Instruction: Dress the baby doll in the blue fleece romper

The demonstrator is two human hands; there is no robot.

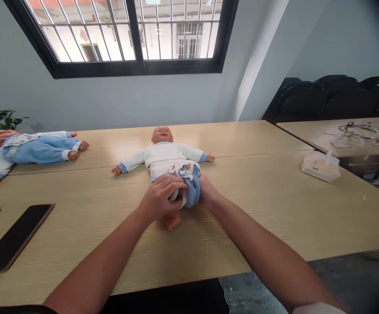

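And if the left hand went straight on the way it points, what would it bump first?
Probably the bunched blue and white cloth garment; the left hand seems to touch it, though depth is unclear.

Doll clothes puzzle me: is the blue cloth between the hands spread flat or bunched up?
Bunched up. The blue cloth is gathered in folds between the left hand and right hand, with a bare foot below.

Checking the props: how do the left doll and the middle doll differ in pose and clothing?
The left doll lies crosswise, the middle doll head towards the window. The left doll's blue trousers reach its ankles; the middle doll's blue cloth is bunched up. Both wear white tops with blue cuffs.
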